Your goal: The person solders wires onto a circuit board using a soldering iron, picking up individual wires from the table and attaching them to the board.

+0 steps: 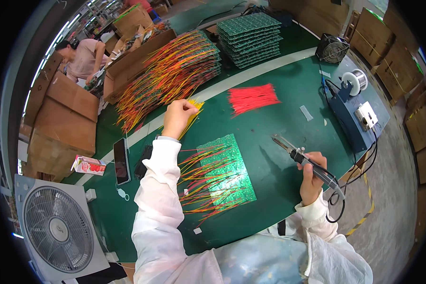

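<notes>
My left hand [177,119] reaches to the bundle of yellow wires [192,124], its fingertips pinched together at the wires. Whether one wire or more is in the pinch cannot be made out. My right hand [310,183] is closed around a soldering iron [317,170] with a feed tube at its tip, which points up and left above the mat. Between my arms lies a green circuit board panel [244,182], with red and yellow wires sticking out over its left side. A bundle of red wires [254,98] lies beyond it.
Wired panels [189,61] and bare green panels [248,38] stand stacked at the back. A blue soldering station [348,116] with a solder spool [355,81] is at right, near a small black fan [332,48]. At left are a phone [121,161], a drink carton [89,165] and a box fan [57,227].
</notes>
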### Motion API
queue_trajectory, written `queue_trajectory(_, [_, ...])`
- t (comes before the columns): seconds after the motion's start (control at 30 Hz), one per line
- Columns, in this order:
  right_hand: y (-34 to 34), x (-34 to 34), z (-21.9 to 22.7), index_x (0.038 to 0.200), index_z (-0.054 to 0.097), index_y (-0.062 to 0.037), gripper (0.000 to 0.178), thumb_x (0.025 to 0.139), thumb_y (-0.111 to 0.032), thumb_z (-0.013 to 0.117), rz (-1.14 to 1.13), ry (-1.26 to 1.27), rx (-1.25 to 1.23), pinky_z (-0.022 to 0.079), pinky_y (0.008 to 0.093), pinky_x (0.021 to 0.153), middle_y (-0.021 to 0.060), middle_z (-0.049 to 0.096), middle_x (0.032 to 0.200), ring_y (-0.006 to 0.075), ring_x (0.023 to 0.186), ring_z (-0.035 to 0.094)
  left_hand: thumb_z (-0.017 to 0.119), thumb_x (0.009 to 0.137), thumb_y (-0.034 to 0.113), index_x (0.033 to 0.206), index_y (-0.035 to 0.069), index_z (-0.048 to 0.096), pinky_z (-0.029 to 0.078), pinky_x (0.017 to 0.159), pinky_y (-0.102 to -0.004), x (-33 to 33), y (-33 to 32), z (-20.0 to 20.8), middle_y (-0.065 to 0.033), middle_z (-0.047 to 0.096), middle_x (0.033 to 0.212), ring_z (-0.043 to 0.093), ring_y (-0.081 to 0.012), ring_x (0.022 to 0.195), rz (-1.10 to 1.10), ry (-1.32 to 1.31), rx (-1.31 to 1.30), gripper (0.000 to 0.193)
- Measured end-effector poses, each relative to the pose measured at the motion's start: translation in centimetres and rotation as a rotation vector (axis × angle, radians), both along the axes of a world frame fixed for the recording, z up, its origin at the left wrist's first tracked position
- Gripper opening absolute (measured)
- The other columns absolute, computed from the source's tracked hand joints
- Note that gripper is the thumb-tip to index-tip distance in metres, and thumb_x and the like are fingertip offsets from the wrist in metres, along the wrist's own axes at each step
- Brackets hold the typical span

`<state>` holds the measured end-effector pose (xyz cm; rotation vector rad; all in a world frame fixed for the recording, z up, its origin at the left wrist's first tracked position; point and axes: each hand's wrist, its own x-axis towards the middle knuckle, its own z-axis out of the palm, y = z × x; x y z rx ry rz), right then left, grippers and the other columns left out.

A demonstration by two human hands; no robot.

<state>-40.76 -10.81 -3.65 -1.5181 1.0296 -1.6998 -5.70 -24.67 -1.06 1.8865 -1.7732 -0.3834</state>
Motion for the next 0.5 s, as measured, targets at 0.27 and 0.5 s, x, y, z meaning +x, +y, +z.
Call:
queue_trajectory(0.27, [0.1, 0.0, -0.2, 0.1, 0.051, -0.0019, 0.025, 0.089, -0.023, 0.056, -0.003, 0.001, 0.02, 0.04, 0.0238, 0.061, 0.0076, 0.051, 0.086, 0.0115, 0.067, 0.05, 0.054, 0.085, 0.012, 0.087, 0.003, 0.054, 0.045, 0.056, -0.0305, 0.1, 0.7, -0.7, -0.0069, 0.059, 0.064, 0.057, -0.0169, 0.057, -0.013, 0.293, -0.085, 0.009])
queue_trajectory(0.5, [-0.1, 0.1, -0.1, 0.099, 0.05, -0.0013, 0.026, 0.09, -0.025, 0.055, 0.002, -0.007, 0.031, 0.04, 0.0243, 0.06, 0.0077, 0.049, 0.086, 0.0125, 0.068, 0.049, 0.043, 0.087, 0.007, 0.093, 0.001, 0.052, 0.045, 0.063, -0.0346, 0.6, 1.3, -1.6, -0.0098, 0.059, 0.07, 0.059, -0.0226, 0.067, -0.027, 0.251, -0.113, 0.012])
